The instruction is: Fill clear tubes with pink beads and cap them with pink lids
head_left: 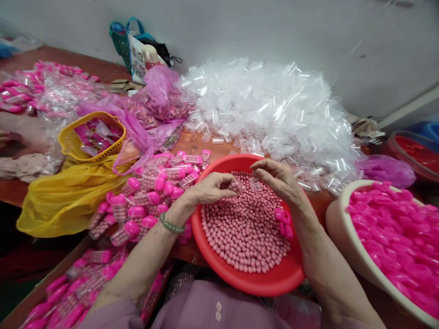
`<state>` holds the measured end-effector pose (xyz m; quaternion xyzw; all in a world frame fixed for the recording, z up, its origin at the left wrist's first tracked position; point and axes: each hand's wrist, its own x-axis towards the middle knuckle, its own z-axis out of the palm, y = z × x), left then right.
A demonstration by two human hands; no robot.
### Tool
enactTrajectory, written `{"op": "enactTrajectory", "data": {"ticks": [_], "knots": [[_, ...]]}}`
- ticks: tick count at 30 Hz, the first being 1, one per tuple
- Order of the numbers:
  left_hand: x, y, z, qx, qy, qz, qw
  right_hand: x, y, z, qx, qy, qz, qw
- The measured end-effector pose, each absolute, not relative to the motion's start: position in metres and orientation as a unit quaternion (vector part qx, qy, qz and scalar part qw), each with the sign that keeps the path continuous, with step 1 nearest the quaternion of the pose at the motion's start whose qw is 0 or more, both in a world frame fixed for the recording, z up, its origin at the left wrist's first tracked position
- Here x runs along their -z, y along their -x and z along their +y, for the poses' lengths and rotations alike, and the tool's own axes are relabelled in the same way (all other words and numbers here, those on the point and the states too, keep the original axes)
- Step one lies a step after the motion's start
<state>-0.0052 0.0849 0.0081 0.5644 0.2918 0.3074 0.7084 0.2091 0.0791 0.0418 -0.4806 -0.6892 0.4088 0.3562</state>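
Observation:
Pink beads (243, 233) fill much of a red basin (247, 285) in front of me. My left hand (214, 188), with a green bangle at its wrist, pinches a small clear container (238, 186) with pink beads in it, above the basin's far left part. Opposite it, my right hand (278, 177) hovers over the far right part, fingers loosely curled and a gap between thumb and forefinger. Just below those fingertips is a clear piece (255, 184); contact with it is unclear. A few bright pink caps (284, 223) lie on the beads at the right.
Filled pink-capped containers (147, 198) are heaped left of the basin, with more lower left. Behind spreads a large pile of clear empty containers (270, 105). A cream tub (338, 214) of pink caps stands right. A yellow basket (65, 144) sits at left; another person's hand (4, 138) shows at the edge.

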Motion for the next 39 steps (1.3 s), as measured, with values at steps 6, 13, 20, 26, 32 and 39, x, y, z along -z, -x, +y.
{"op": "enactTrajectory", "data": {"ticks": [6,13,20,26,32,39], "knots": [[-0.005,0.005,0.087,-0.372,-0.539,0.283,0.701,-0.03,-0.217,0.085,-0.301,0.529,-0.792,0.043],[-0.002,0.005,0.088,-0.315,-0.607,0.306,0.662,-0.016,-0.206,0.087,-0.221,0.504,-0.832,-0.072],[-0.001,0.006,0.089,-0.354,-0.53,0.305,0.708,-0.016,-0.206,0.088,-0.21,0.505,-0.824,-0.151],[-0.005,0.007,0.084,-0.348,-0.542,0.277,0.713,-0.008,-0.183,0.078,-0.219,0.478,-0.828,-0.196],[-0.004,0.006,0.085,-0.366,-0.542,0.28,0.703,-0.006,-0.181,0.075,-0.232,0.478,-0.825,-0.192],[-0.002,0.01,0.086,-0.369,-0.536,0.285,0.703,-0.011,-0.186,0.079,-0.227,0.472,-0.836,-0.164]]}}
